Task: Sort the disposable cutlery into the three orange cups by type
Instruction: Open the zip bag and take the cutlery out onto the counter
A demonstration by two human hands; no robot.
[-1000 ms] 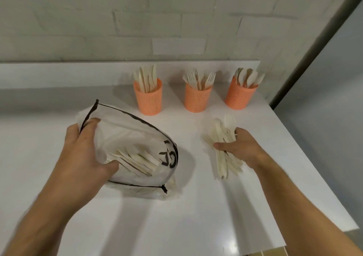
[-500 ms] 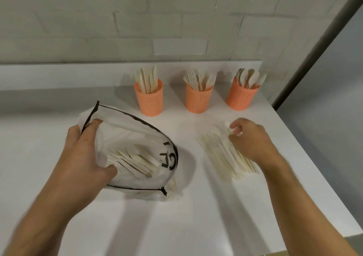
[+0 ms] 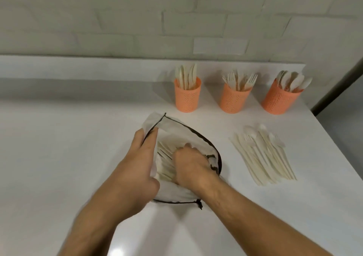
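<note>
**Both hands at the bag, loose cutlery waiting to the right**

I see my left hand (image 3: 140, 164) gripping the near-left rim of the white bag (image 3: 170, 125), thumb inside and fingers outside, pinching the fabric and holding the mouth open. My right hand (image 3: 191, 164) is plunged into the opening, fingers curled down among the pale cutlery in the bag (image 3: 165, 157); it looks closed around some pieces, but I cannot tell exactly which ones or how many. The bag has a dark trim around its mouth and dark lettering on the far-right side, partly hidden by my right hand. It lies on the white counter (image 3: 59, 157).

To the right of the bag, apart from it, a loose pile of cutlery (image 3: 263, 157) lies fanned on the counter, handles pointing toward me and to the right, heads toward the cups. I can make out spoon bowls and fork tines at its far end.

Beyond the bag and pile, 3 orange perforated cups stand in a row near the back ledge. The left cup (image 3: 187, 96) holds knives, the middle cup (image 3: 234, 98) holds forks, and the right cup (image 3: 279, 100) holds spoons. Behind them rises a pale brick wall (image 3: 137, 20).
</note>
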